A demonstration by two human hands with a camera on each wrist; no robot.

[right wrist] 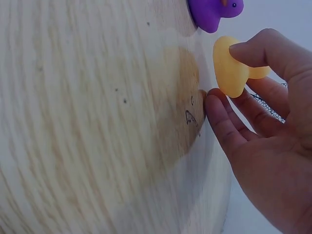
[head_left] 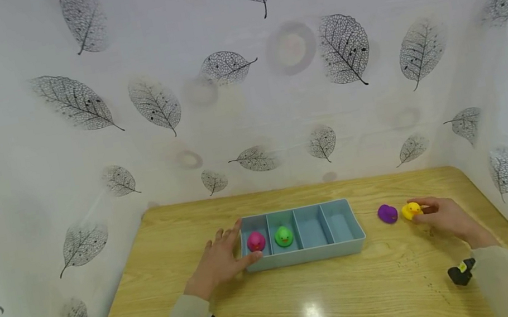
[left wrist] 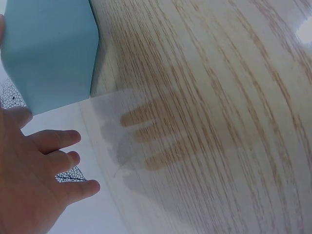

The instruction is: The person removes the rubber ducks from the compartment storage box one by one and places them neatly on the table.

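Observation:
A blue-grey tray [head_left: 305, 255] with a row of compartments stands on the table. Its leftmost compartment holds a pink duck [head_left: 255, 241], and the one beside it a green duck [head_left: 283, 236]. My left hand [head_left: 218, 261] rests at the tray's left end, thumb on the front rim, other fingers spread; the left wrist view shows the hand [left wrist: 34, 170] by the tray's end [left wrist: 53, 53]. To the right of the tray, my right hand [head_left: 447, 215] pinches a yellow duck [head_left: 412, 210], its body [right wrist: 228, 68] between thumb and fingers. A purple duck [head_left: 388, 213] lies just left of it.
The wooden table [head_left: 260, 310] has a white leaf-patterned curtain [head_left: 236, 116] behind it and at both sides. Black wrist-worn pieces [head_left: 462, 273] show at both forearms. Small dark marks dot the wood near the right hand.

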